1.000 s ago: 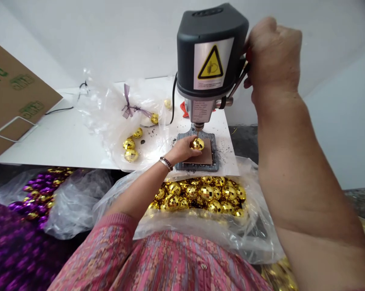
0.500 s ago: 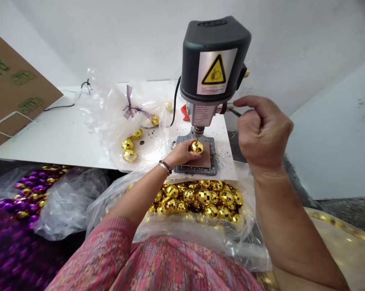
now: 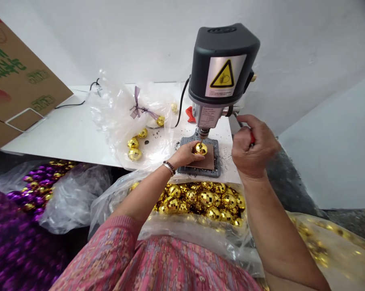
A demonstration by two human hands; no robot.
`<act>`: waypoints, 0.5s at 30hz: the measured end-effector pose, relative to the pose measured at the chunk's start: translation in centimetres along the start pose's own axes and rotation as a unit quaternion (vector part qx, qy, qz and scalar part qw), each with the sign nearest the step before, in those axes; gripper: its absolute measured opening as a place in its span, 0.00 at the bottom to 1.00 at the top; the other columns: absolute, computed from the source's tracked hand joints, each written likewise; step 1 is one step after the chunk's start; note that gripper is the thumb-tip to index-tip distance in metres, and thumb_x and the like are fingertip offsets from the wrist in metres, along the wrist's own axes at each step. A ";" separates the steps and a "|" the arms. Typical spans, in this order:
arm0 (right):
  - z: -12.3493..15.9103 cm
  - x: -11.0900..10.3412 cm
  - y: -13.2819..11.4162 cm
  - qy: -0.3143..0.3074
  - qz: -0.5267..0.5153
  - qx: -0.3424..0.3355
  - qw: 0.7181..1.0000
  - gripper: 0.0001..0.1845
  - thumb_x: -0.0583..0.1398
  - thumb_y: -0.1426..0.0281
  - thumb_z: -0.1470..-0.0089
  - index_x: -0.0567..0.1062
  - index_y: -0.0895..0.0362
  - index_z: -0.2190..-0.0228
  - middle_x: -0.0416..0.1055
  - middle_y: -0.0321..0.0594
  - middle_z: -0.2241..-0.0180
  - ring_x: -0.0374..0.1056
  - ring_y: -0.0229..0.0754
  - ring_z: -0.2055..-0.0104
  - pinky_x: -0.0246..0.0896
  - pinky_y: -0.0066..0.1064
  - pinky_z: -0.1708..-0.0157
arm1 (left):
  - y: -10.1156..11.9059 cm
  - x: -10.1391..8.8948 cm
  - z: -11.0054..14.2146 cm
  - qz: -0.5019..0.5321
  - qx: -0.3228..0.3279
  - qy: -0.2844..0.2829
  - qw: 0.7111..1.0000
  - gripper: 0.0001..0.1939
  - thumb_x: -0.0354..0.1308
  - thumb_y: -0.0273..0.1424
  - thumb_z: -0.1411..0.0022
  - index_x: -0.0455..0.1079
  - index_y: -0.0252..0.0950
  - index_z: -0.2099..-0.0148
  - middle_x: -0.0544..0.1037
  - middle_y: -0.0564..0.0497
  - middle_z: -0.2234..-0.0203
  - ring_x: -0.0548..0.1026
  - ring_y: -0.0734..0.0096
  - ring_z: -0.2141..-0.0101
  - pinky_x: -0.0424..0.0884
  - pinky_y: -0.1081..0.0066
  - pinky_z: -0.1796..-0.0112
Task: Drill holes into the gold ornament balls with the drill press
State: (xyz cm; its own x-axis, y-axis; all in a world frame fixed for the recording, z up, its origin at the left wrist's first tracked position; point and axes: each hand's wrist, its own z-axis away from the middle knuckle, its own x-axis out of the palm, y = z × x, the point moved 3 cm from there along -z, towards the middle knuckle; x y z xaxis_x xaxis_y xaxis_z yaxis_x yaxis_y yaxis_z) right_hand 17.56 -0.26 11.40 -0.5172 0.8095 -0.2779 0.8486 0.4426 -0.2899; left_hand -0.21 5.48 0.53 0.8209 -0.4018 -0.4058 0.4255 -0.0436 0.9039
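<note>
Nearest, a clear plastic bag [image 3: 197,231] holds many shiny gold mirror-faceted balls [image 3: 206,198]. Beyond it, the left hand [image 3: 185,155] pinches a single round gold faceted ball [image 3: 201,149] between thumb and fingers over a flat brown square board [image 3: 205,163], directly beneath the thin metal drill bit [image 3: 202,140], while the right hand [image 3: 253,147] is curled around the red-gripped lever [image 3: 252,136] of the black-topped drill press [image 3: 225,52]. Farther left, crumpled clear plastic [image 3: 112,109] lies on the white table [image 3: 70,139].
</note>
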 end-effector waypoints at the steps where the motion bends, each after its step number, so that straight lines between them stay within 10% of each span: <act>1: 0.3 0.1 0.1 0.012 0.003 -0.003 1.000 0.18 0.51 0.67 0.37 0.80 0.54 0.57 0.77 0.42 0.66 0.68 0.39 0.69 0.67 0.34 0.63 | 0.1 0.0 0.1 0.004 -0.002 0.004 1.000 0.26 0.70 0.29 0.49 0.73 0.34 0.48 0.80 0.52 0.62 0.75 0.67 0.62 0.70 0.70 0.59; 9: 2.3 1.2 0.4 0.042 -0.037 0.003 0.998 0.20 0.49 0.70 0.40 0.80 0.58 0.62 0.75 0.41 0.71 0.68 0.37 0.70 0.66 0.31 0.65 | 0.5 0.1 0.6 0.000 -0.006 0.018 1.000 0.22 0.70 0.28 0.48 0.74 0.34 0.49 0.81 0.52 0.62 0.76 0.67 0.61 0.71 0.70 0.58; 15: -5.0 0.6 -0.9 0.046 -0.118 0.095 0.987 0.21 0.50 0.72 0.44 0.82 0.64 0.67 0.74 0.42 0.74 0.69 0.34 0.73 0.61 0.27 0.71 | 0.2 0.3 0.9 0.010 -0.008 0.046 0.999 0.25 0.70 0.30 0.48 0.73 0.34 0.47 0.80 0.50 0.59 0.76 0.66 0.59 0.71 0.70 0.57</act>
State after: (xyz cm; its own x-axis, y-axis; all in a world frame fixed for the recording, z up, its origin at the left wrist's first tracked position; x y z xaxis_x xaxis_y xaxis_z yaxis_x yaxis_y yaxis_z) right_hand 17.04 1.71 16.04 -0.6787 0.7276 -0.0993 0.6645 0.5509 -0.5049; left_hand -0.26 4.57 0.72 0.8607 -0.3159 -0.3993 0.4144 -0.0211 0.9099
